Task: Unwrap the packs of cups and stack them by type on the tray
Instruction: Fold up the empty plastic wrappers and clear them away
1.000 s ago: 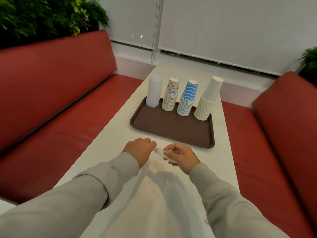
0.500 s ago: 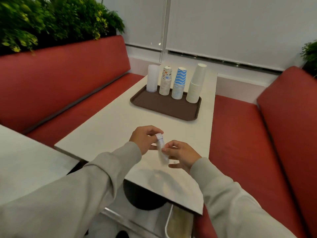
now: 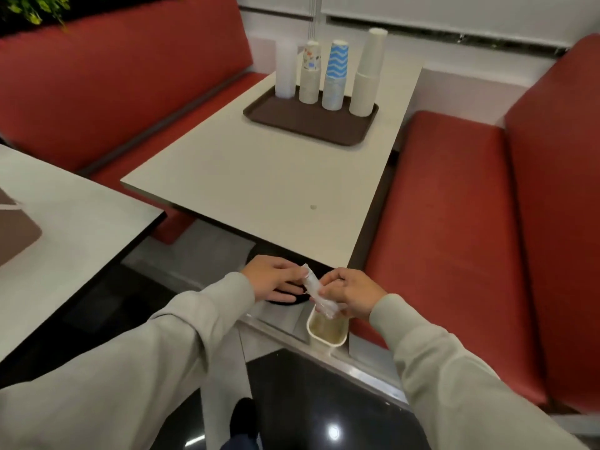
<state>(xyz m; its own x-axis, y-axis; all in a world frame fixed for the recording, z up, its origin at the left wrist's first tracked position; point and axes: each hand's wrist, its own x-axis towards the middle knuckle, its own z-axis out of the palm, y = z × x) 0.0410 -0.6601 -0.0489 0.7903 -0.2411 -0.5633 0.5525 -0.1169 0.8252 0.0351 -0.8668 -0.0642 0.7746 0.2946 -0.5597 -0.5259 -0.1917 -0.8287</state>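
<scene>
A brown tray (image 3: 293,125) sits at the far end of the white table (image 3: 259,183). On it stand several stacks: clear plastic cups (image 3: 285,71), cups with colourful prints (image 3: 310,73), blue wavy cups (image 3: 335,76) and plain white cups (image 3: 368,73). Below the table's near edge, my right hand (image 3: 349,295) grips a rolled-up clear plastic wrapper (image 3: 316,295). My left hand (image 3: 276,280) touches the wrapper's upper end with its fingertips. The roll hangs just above a small white bin (image 3: 326,331) on the floor.
Red benches (image 3: 454,222) flank the table on both sides. A second white table (image 3: 65,222) stands at the left. The floor below is dark and glossy. Green plants (image 3: 29,8) top the left bench back.
I have stepped back from the table, so the tray looks farther away. Both hands carried the rolled wrapper off the tabletop and down over the small bin.
</scene>
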